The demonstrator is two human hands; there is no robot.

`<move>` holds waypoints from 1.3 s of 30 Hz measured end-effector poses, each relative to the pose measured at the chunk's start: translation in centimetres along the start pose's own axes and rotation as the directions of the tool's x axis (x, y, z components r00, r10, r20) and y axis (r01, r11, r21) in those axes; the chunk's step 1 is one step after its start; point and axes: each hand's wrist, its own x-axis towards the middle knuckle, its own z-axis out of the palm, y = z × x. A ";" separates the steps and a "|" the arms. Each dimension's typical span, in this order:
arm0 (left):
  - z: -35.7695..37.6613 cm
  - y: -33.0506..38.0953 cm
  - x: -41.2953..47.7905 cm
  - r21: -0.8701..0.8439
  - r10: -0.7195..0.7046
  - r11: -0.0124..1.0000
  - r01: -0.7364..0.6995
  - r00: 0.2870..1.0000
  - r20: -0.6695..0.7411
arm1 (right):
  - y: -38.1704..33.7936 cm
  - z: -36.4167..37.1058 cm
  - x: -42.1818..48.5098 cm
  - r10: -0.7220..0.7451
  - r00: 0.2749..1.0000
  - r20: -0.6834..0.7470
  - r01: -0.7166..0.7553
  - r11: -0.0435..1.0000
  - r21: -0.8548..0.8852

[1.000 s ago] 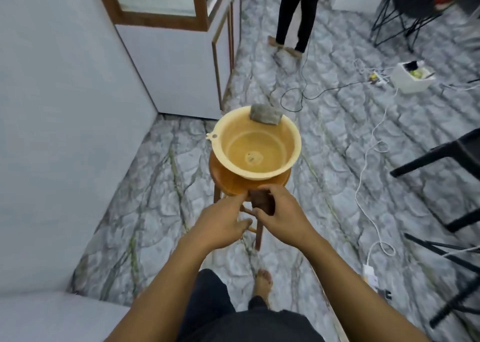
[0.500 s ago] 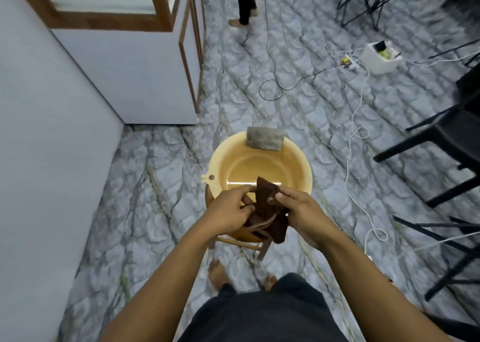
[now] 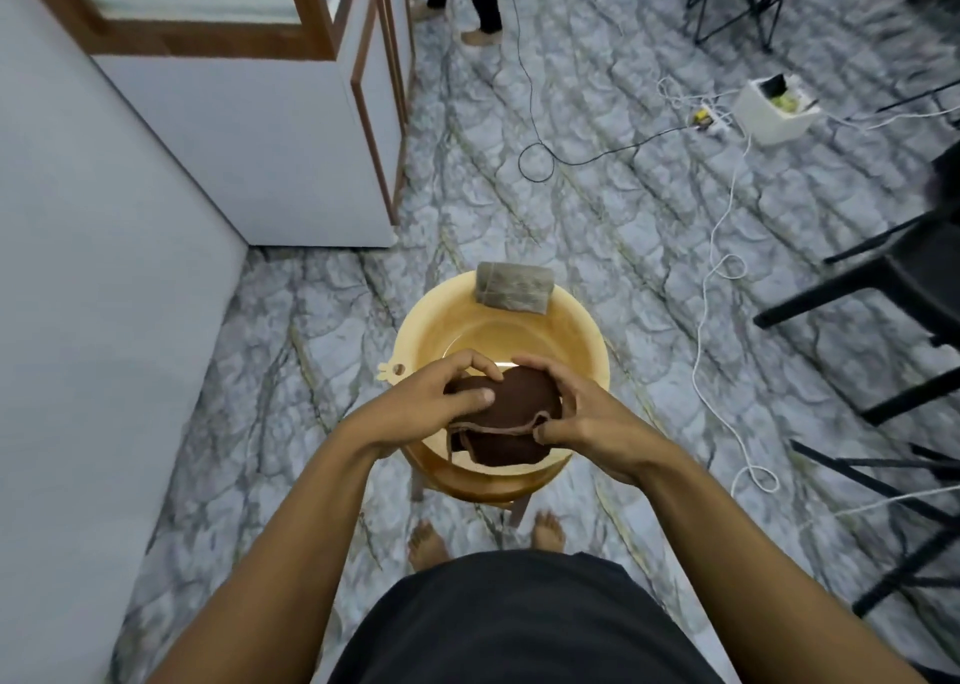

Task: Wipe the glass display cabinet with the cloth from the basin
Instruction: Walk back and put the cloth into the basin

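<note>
We hold the brown cloth [image 3: 511, 413] bunched over the basin [image 3: 415, 330] at centre frame, left hand [image 3: 431, 408] and right hand [image 3: 587, 418] with fingers clamped on it. Likely wringing; next we carry it to the cabinet [image 3: 234, 127], upper left.

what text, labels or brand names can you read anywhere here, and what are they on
None: no readable text, number or sign shows in this view.
The yellow basin has no visible print on its rim.
The brown cloth, held in both hands, and the grey pad on the far rim are plain.
The white box on the floor is too small to show any label.
</note>
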 end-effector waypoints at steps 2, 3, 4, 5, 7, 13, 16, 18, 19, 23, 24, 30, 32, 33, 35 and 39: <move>-0.1 0.1 -0.1 0.115 0.018 0.993 -0.025 0.997 0.070 | -0.2 -0.5 0.1 -0.001 1.000 0.003 0.001 1.000 -0.026; 0.1 0.2 -0.1 0.229 0.017 0.973 -0.034 0.997 0.075 | -0.2 -0.8 0.2 -0.002 1.000 0.004 0.002 0.999 -0.035; 0.4 0.2 -0.1 0.344 0.014 0.938 -0.031 0.999 0.052 | -0.2 -1.0 0.3 -0.006 1.000 0.004 0.006 0.999 -0.040; 0.9 0.5 0.0 0.434 0.009 0.901 -0.014 1.000 0.014 | -0.2 -1.2 0.4 -0.011 1.000 0.000 0.011 0.999 -0.042; 1.7 0.9 0.0 0.536 0.007 0.844 0.027 0.998 -0.061 | -0.4 -1.4 0.4 -0.028 1.000 -0.009 0.027 0.998 -0.054; 4.1 2.9 -0.6 0.514 0.047 0.858 0.022 0.992 -0.120 | -1.4 -0.5 -0.3 -0.074 0.997 -0.006 0.074 0.996 -0.056; 4.4 2.5 -0.8 0.424 0.098 0.906 -0.001 0.973 -0.208 | -1.5 -0.5 -0.3 -0.050 0.998 0.026 0.050 0.999 -0.003; 4.0 1.8 -0.9 0.415 0.120 0.910 -0.010 0.964 -0.239 | -1.4 -0.9 -0.4 -0.033 0.996 0.077 0.033 0.999 0.004; 3.7 1.3 -1.1 0.405 0.117 0.914 -0.005 0.961 -0.251 | -1.3 -1.2 -0.5 -0.027 0.995 0.099 0.028 0.999 -0.016; 2.0 -1.3 -2.2 0.155 0.027 0.988 0.027 0.941 -0.337 | -0.9 -2.5 -0.3 0.063 0.995 0.083 -0.048 0.984 -0.171; 1.7 -2.0 -2.6 0.078 -0.008 0.996 0.036 0.942 -0.335 | -0.8 -2.7 -0.2 0.093 0.994 0.056 -0.079 0.974 -0.213; 1.9 -5.5 -2.8 0.168 -0.078 0.976 0.136 0.945 -0.317 | 1.3 -2.7 0.7 0.160 0.986 -0.046 -0.164 0.900 -0.403; 2.3 -6.1 -2.2 0.272 -0.080 0.943 0.191 0.925 -0.372 | 2.0 -2.4 1.2 0.140 0.986 -0.088 -0.165 0.850 -0.500; 2.5 -6.3 -2.0 0.310 -0.081 0.926 0.217 0.913 -0.399 | 2.3 -2.3 1.4 0.126 0.987 -0.104 -0.163 0.822 -0.546; 3.0 -6.4 -1.5 0.354 -0.065 0.903 0.243 0.892 -0.447 | 2.8 -2.0 1.7 0.100 0.987 -0.129 -0.158 0.772 -0.615; 3.8 -6.9 -0.9 0.390 -0.015 0.889 0.239 0.868 -0.496 | 3.5 -1.6 1.8 0.052 0.988 -0.146 -0.140 0.696 -0.704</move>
